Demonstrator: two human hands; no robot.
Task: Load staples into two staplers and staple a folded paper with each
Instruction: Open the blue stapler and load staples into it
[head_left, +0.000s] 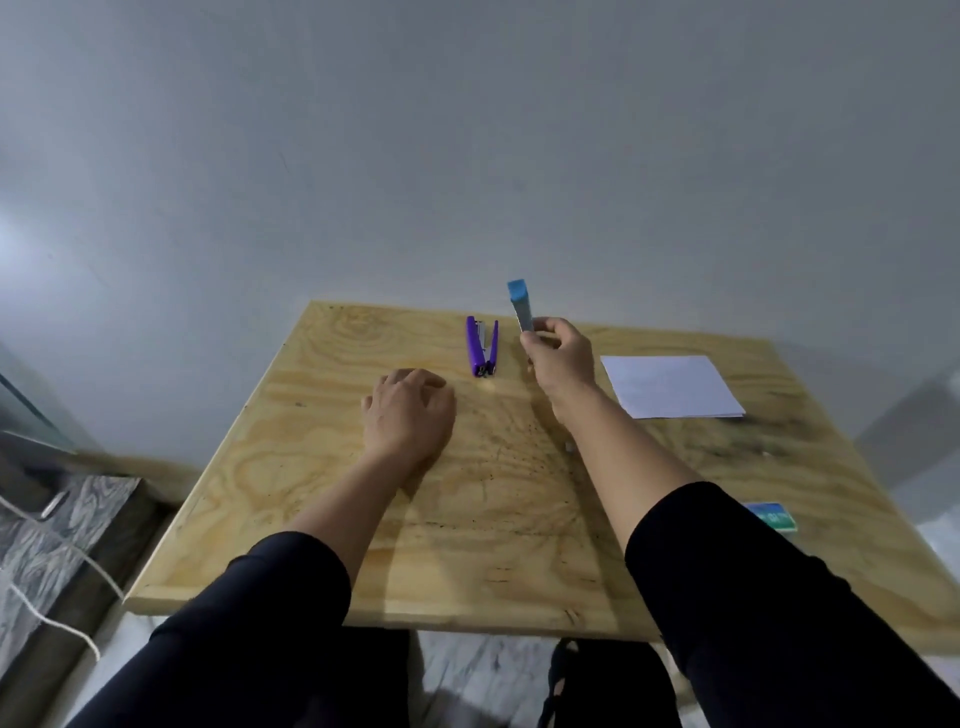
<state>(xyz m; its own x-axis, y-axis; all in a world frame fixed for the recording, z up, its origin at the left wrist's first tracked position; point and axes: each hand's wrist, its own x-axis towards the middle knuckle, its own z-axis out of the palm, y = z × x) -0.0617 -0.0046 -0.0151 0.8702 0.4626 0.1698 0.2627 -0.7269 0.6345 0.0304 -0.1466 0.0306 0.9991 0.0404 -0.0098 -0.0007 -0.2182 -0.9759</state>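
A purple stapler (482, 346) lies hinged open on the wooden table (467, 519), near its far edge. My right hand (558, 358) is raised just right of it and grips the lower end of a blue stapler (520, 304), which points up and away from me. My left hand (408, 413) rests on the table with its fingers curled, left of and nearer than the purple stapler; whether it holds anything is hidden. A folded white paper (670, 385) lies to the right of my right hand.
A small blue-green staple box (774, 516) lies near the table's right edge, partly behind my right sleeve. A grey wall stands behind the table. On the floor at the left are a patterned box (57, 535) and a white cord (52, 618).
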